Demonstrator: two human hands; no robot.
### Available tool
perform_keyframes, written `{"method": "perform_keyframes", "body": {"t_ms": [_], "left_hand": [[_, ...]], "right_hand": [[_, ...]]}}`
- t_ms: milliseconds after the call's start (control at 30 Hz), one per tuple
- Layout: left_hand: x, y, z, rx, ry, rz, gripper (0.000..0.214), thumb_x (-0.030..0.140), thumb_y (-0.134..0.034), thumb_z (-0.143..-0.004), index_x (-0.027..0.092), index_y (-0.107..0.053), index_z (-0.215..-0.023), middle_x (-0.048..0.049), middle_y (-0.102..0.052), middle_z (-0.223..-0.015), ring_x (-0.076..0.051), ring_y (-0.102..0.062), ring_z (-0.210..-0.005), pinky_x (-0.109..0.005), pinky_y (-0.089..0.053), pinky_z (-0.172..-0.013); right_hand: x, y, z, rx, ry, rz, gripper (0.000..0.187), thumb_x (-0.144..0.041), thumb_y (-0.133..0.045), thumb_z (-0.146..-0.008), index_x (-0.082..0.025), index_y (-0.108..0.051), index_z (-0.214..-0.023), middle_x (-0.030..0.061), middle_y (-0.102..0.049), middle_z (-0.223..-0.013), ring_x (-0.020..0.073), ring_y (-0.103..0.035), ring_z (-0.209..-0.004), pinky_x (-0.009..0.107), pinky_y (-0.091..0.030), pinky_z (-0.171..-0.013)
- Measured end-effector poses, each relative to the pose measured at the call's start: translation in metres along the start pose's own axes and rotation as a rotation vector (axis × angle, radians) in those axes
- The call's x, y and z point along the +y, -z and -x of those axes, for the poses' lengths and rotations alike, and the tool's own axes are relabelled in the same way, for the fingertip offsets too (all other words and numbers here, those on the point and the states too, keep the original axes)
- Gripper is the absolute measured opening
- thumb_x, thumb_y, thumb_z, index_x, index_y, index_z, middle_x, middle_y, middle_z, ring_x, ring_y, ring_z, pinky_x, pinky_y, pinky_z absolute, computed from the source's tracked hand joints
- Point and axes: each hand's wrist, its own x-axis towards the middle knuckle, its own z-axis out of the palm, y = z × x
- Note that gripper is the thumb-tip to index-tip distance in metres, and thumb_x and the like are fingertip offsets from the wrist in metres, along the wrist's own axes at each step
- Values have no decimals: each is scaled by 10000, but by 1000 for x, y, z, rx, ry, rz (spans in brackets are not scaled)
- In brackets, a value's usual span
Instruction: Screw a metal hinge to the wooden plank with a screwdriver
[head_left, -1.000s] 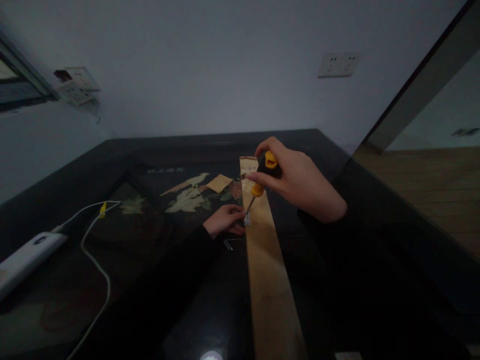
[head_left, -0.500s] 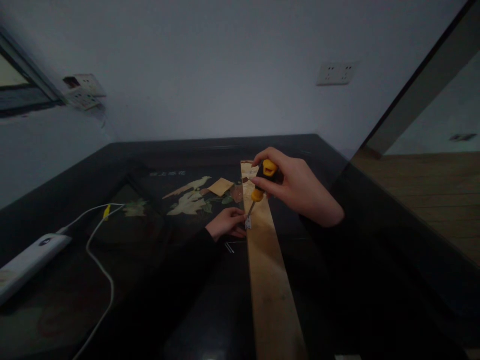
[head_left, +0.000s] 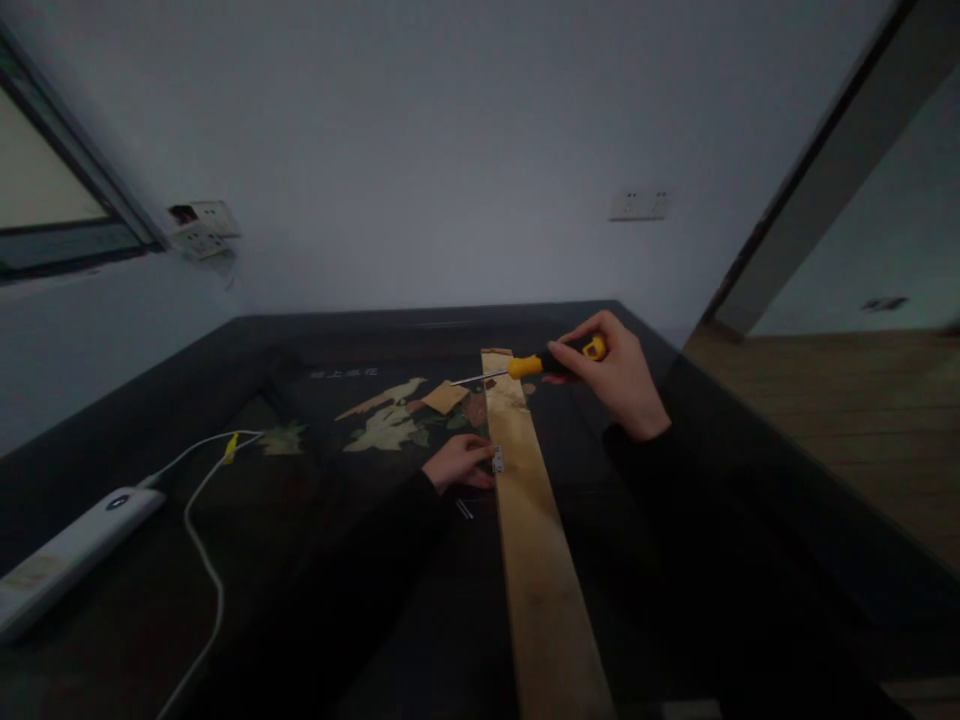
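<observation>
A long wooden board (head_left: 536, 540) lies lengthwise on the dark table. At its left edge, my left hand (head_left: 461, 462) is closed, thumb and fingers pinching a small metal hinge (head_left: 498, 459) against the wood. My right hand (head_left: 619, 375) grips a yellow and black screwdriver (head_left: 529, 366) by its handle. The screwdriver is held nearly level above the far part of the board. Its shaft points left, with the tip apart from the hinge and over a tan square piece (head_left: 444, 398). Two thin shiny pieces (head_left: 465, 509), perhaps screws, lie near my left hand.
The black table (head_left: 420, 590) carries a painted flower and bird pattern. A white power bank (head_left: 75, 555) with a white cable (head_left: 201, 545) and yellow tag lies at left. The wall behind holds sockets (head_left: 639, 205). A wood floor (head_left: 832, 420) shows at right.
My right hand has lifted the screwdriver off the hinge and swung it from steep to nearly level, tip leftward. My left hand stays at the hinge. The view has tilted upward slightly.
</observation>
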Motion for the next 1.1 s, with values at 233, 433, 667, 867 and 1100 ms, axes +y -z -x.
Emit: {"method": "perform_keyframes", "body": {"t_ms": [233,433,667,867,1100], "left_hand": [[-1,3,0,-14,-28,48,219,263,-675,-800,97,-588,-913,-67,-671,-787,-158,-687,-548,-244,-570,-568],[-2,5,4,-36,-35,70,160,221,-641,-820,96,-604,-911,-60,-678,-787,-162,-700,-591,-225,-576,-589],[-6,11,14,-26,-49,114,270,209,-644,-819,89,-589,-1055,-167,-671,-1077,-180,-721,-718,-242,-583,-682],[-10,26,16,51,-103,36,301,233,-661,-804,112,-573,-1065,-169,-659,-1092,-198,-719,-754,-284,-576,-692],[-2,60,-12,362,-432,-424,182,225,-558,-818,118,-634,-944,-112,-711,-877,-191,-690,-681,-340,-546,-672]], "right_hand": [[64,38,49,25,-449,-435,368,-270,-798,-577,-196,-474,-734,-12,-626,-877,167,-641,-853,397,-587,-774],[97,39,98,221,-568,-711,365,-213,-813,-542,-198,-462,-640,-28,-634,-762,185,-670,-866,424,-520,-953],[102,25,108,166,-554,-680,339,-240,-791,-592,-186,-457,-607,-42,-577,-717,145,-638,-826,433,-533,-928],[114,31,108,145,-407,-386,341,-348,-746,-613,-204,-445,-682,8,-624,-920,184,-632,-881,457,-511,-891],[125,37,104,121,-257,-83,244,-309,-699,-628,-201,-604,-825,48,-625,-1003,233,-539,-1062,469,-300,-1060]]}}
